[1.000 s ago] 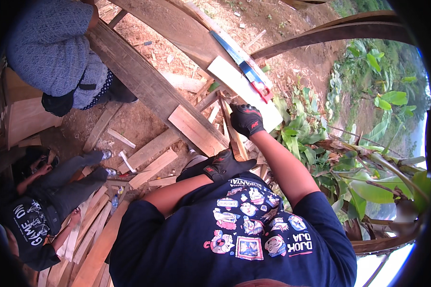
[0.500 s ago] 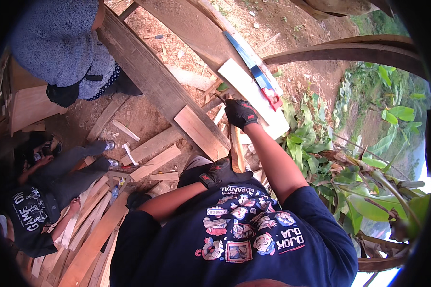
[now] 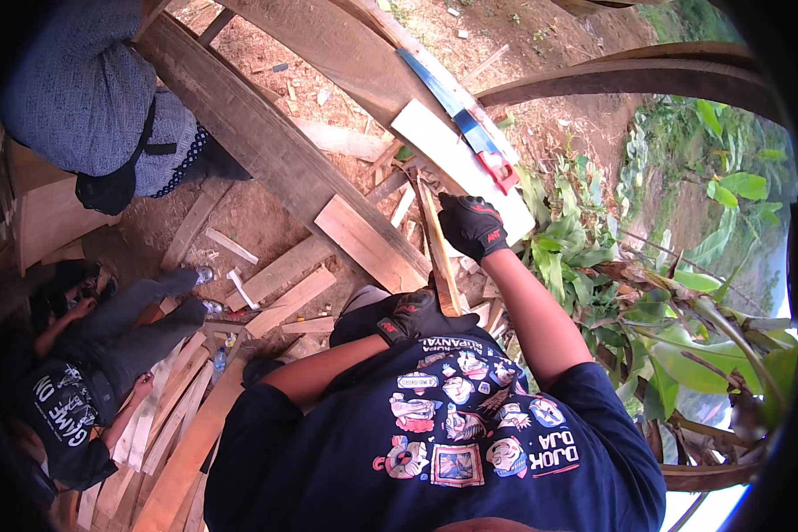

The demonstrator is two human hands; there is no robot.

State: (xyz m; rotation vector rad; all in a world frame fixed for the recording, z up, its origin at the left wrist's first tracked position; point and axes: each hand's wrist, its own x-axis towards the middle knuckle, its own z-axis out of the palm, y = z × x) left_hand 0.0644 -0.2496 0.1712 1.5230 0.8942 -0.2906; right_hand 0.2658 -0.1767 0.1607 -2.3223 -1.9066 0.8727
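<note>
Wooden strip (image 3: 440,250) with lower end at left hand (image 3: 411,316), right hand (image 3: 473,225) alongside

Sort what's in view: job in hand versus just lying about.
Job in hand:
narrow wood strip
left gloved hand, at its near end
right gloved hand, beside it

Apparently lying about:
red-handled saw
white board
plastic bottle

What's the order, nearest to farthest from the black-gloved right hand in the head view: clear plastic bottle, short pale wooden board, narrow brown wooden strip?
1. Narrow brown wooden strip: just left of the right hand.
2. Short pale wooden board: farther left.
3. Clear plastic bottle: far lower left.
</note>
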